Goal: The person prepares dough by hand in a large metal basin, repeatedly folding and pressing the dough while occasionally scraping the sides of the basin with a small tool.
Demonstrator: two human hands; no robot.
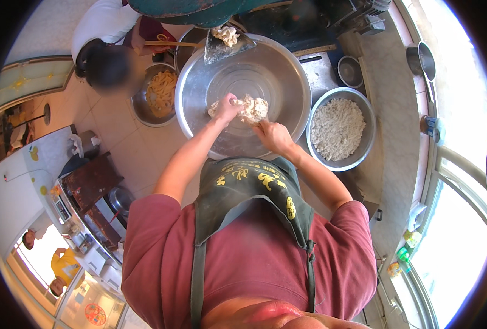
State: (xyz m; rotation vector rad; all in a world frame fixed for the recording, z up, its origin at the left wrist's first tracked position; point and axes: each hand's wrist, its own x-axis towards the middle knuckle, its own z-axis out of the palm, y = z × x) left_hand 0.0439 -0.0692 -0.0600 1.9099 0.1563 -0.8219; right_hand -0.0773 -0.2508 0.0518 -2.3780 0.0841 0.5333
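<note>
A lumpy, pale piece of dough [252, 108] is held over a large metal basin [303, 93]. My left hand [228, 108] grips its left side, fingers closed, with a ragged bit sticking out beyond them. At the lower right edge of the dough, my right hand [275, 137] has its fingers closed on it too. Above the basin's far rim juts a metal chute [238, 52], with another rough dough clump [226, 36] lying on it.
Right of the basin stands a metal bowl [370, 129] of white crumbly mixture [338, 129]. A smaller bowl [350, 71] sits behind it. At left, a bowl [139, 107] holds yellowish strips [162, 92]. A person [103, 33] bends near it. Green machinery [199, 11] overhangs the far side.
</note>
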